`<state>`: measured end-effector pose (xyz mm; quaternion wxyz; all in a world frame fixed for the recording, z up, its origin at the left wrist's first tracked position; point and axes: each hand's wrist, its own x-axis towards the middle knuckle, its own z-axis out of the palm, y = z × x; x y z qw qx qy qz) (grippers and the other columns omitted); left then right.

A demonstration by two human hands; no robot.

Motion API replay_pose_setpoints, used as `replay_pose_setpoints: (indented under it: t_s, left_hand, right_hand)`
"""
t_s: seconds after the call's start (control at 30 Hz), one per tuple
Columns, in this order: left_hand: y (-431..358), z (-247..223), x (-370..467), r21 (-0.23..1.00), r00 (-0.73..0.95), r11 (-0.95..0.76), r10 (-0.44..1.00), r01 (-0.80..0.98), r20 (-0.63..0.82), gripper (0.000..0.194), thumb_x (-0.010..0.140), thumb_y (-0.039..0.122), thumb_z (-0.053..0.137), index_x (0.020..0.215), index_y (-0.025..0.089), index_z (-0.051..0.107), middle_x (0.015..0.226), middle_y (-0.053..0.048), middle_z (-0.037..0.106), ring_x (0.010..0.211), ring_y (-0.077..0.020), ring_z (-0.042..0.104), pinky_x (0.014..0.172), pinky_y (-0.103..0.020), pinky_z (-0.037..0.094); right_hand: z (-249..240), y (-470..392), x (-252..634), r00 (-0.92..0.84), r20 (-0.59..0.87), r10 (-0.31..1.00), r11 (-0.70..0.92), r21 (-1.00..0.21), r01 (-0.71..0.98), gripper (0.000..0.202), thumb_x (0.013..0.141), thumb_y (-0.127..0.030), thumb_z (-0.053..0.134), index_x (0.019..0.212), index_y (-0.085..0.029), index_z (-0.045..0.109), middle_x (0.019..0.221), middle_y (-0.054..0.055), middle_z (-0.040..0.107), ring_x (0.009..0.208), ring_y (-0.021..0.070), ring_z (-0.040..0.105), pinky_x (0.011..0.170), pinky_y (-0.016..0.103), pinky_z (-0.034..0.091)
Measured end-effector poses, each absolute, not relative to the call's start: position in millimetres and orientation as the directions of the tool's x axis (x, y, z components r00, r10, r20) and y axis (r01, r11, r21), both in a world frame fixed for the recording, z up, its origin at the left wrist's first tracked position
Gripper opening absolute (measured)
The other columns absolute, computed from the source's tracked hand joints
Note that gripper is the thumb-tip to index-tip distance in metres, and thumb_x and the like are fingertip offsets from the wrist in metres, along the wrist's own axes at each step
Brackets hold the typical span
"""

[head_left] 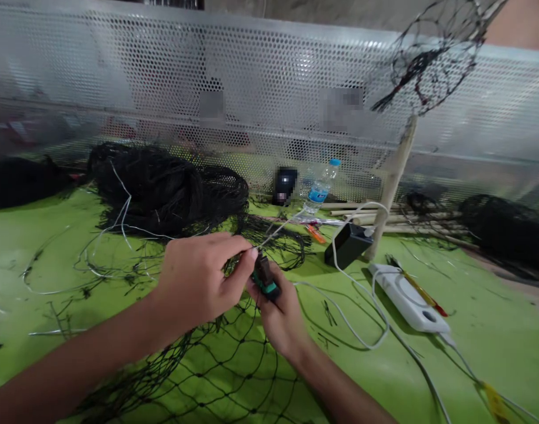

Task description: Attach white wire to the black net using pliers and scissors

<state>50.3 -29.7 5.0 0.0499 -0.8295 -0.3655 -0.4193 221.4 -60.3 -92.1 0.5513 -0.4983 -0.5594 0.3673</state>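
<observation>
My left hand has its thumb and forefinger pinched together on a thin wire, which runs up and to the right from the fingertips. Just beside those fingertips, my right hand is closed around a small black and teal tool that looks like pliers. The tool's tip points up toward the pinched wire, and its handles are mostly hidden in the palm. Beneath both hands a black knotted net spreads over the green surface. Loops of pale wire lie left of my left hand.
A heap of black netting lies behind the hands. Farther right are a water bottle, a black box, a wooden post and a white power strip with cables. A perforated metal panel stands across the back.
</observation>
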Motion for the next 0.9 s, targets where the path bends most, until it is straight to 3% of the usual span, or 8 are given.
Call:
replay_pose_setpoints:
  t_s: [0.13, 0.23, 0.3, 0.53, 0.7, 0.9]
  left_hand:
    - [-24, 11, 49, 0.346, 0.373, -0.722, 0.634, 0.599, 0.677, 0.009, 0.094, 0.022, 0.064, 0.092, 0.019, 0.072, 0.066, 0.006, 0.071, 0.051, -0.0087, 0.062, 0.052, -0.023, 0.044]
    - [-25, 12, 48, 0.361, 0.345, -0.729, 0.623, 0.582, 0.701, 0.005, 0.092, 0.017, 0.065, 0.090, 0.018, 0.069, 0.069, 0.007, 0.073, 0.053, -0.0071, 0.065, 0.053, -0.021, 0.046]
    - [-30, 10, 50, 0.298, 0.339, -0.737, 0.579, 0.607, 0.742, 0.005, 0.093, 0.015, 0.067, 0.089, 0.018, 0.067, 0.071, 0.007, 0.073, 0.056, -0.0069, 0.066, 0.053, -0.021, 0.047]
    - [-45, 3, 55, -0.107, 0.461, -0.731, 0.302, 0.673, 0.834, 0.016, 0.098, 0.011, 0.069, 0.089, 0.020, 0.060, 0.076, 0.003, 0.074, 0.061, -0.0113, 0.068, 0.054, -0.030, 0.051]
    - [-46, -3, 53, -0.220, 0.536, -0.716, 0.248, 0.663, 0.807, 0.009, 0.096, 0.010, 0.072, 0.099, 0.015, 0.065, 0.076, 0.000, 0.076, 0.065, -0.0153, 0.073, 0.054, -0.033, 0.056]
    - [-48, -9, 57, -0.315, 0.563, -0.709, 0.139, 0.631, 0.815, 0.027, 0.085, 0.004, 0.083, 0.107, 0.001, 0.067, 0.074, -0.006, 0.076, 0.062, -0.0171, 0.071, 0.053, -0.034, 0.056]
  right_hand:
    - [-91, -61, 222, 0.111, 0.219, 0.969, 0.202, -0.968, 0.149, 0.024, 0.094, -0.032, 0.069, 0.114, -0.019, 0.070, 0.101, 0.004, 0.073, 0.088, 0.0208, 0.062, 0.083, 0.034, 0.053]
    - [-87, -64, 221, 0.100, 0.199, 0.975, 0.181, -0.969, 0.168, 0.022, 0.093, -0.032, 0.069, 0.112, -0.019, 0.070, 0.097, 0.003, 0.072, 0.086, 0.0205, 0.060, 0.080, 0.033, 0.051]
    - [-85, -66, 219, 0.086, 0.183, 0.979, 0.167, -0.973, 0.161, 0.021, 0.093, -0.032, 0.069, 0.111, -0.020, 0.070, 0.099, 0.004, 0.072, 0.090, 0.0214, 0.061, 0.083, 0.033, 0.051]
    - [-84, -69, 217, 0.091, 0.162, 0.983, 0.158, -0.986, 0.047, 0.024, 0.090, -0.030, 0.073, 0.114, -0.024, 0.071, 0.104, 0.003, 0.073, 0.100, 0.0233, 0.065, 0.090, 0.034, 0.054]
    - [-85, -72, 216, 0.109, 0.155, 0.982, 0.153, -0.988, 0.031, 0.028, 0.091, -0.032, 0.071, 0.118, -0.025, 0.071, 0.110, 0.004, 0.075, 0.095, 0.0232, 0.067, 0.087, 0.033, 0.056]
    - [-90, -72, 213, 0.164, 0.204, 0.965, 0.202, -0.979, 0.033, 0.030, 0.091, -0.030, 0.070, 0.121, -0.027, 0.070, 0.112, 0.003, 0.075, 0.097, 0.0226, 0.068, 0.091, 0.033, 0.056]
